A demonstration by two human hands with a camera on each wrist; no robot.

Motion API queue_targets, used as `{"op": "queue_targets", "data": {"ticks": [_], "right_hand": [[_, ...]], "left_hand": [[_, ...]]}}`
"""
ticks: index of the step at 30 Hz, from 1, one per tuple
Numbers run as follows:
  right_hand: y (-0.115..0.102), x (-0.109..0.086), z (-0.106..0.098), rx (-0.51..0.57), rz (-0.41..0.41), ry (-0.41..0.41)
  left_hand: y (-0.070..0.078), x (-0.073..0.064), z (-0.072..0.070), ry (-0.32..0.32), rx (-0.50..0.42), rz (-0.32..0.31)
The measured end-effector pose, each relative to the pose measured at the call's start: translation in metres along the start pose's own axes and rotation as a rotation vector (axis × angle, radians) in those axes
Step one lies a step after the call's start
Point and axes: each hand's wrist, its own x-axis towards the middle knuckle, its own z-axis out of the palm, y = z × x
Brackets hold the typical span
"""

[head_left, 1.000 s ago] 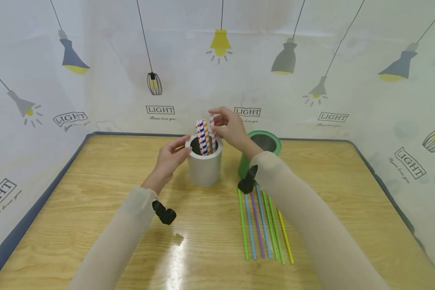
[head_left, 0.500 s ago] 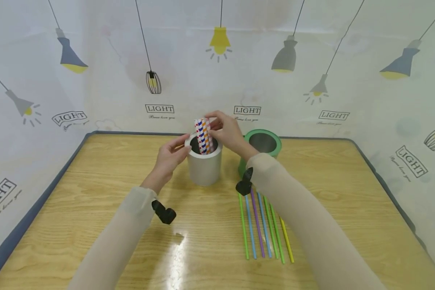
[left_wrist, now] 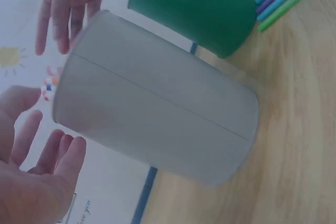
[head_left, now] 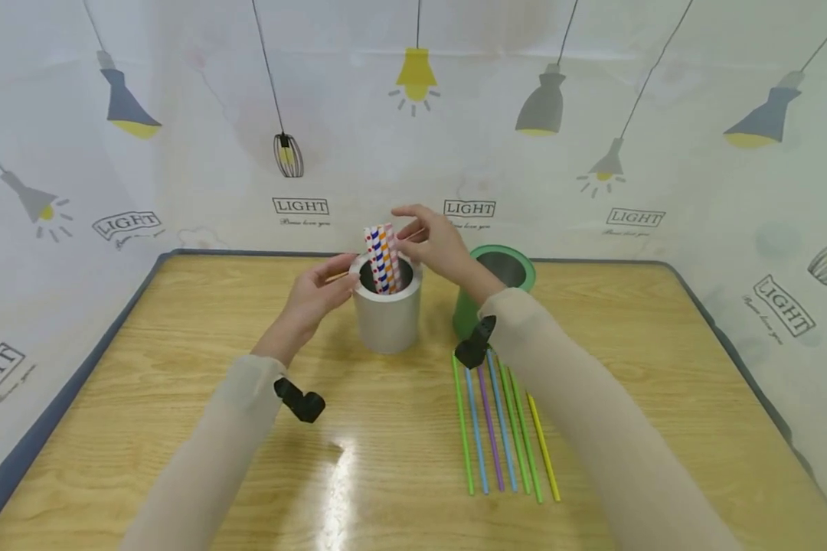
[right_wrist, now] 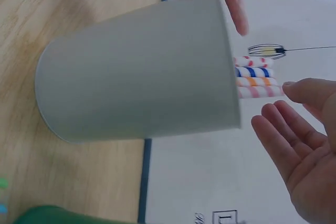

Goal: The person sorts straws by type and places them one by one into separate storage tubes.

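White fabric printed with pendant lamps hangs as a backdrop (head_left: 358, 157) at 12 o'clock, behind the wood-grain surface (head_left: 179, 367). Two tapered cups stand upright near its far edge: a green cup (head_left: 465, 315), and at 9 o'clock from that, a little apart, a light-grey cup (head_left: 387, 325). The right hand (head_left: 439, 246) is raised at the grey cup's 1 o'clock, its fingers loosely spread and gripping nothing visible. The left hand (head_left: 310, 297) is at 9 o'clock, fingers relaxed beside the rim, holding nothing; whether they touch it I cannot tell. Seven plain plastic straws (head_left: 502, 425) lie side by side at 5 o'clock from the grey cup. Smallest is the patterned straw bundle (head_left: 384, 260) inside the grey cup, its long axis near vertical, tops leaning slightly toward 11. It lies just beside the right fingers, at their 8 o'clock; the right hand seems nearer, though thumb contact with the pink-striped straw is unclear.
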Motion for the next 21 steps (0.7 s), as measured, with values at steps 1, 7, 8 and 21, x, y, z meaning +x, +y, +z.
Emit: {"op": "queue_targets", "data": {"ticks": [1, 7, 8, 21], "right_hand": [[-0.001, -0.002, -0.005, 0.009, 0.006, -0.008], [-0.007, -0.021, -0.037, 0.03, 0.001, -0.043], [-0.006, -0.024, -0.042, 0.03, -0.007, -0.047], [0.004, -0.058, -0.092, 0.009, -0.021, -0.045]], "left_hand": [[0.003, 0.0, 0.001, 0.014, 0.009, 0.004], [0.027, -0.002, 0.01, 0.111, 0.037, 0.051], [0.03, -0.003, 0.012, 0.125, 0.055, 0.063], [0.061, -0.003, 0.041, 0.13, 0.108, 0.14]]}}
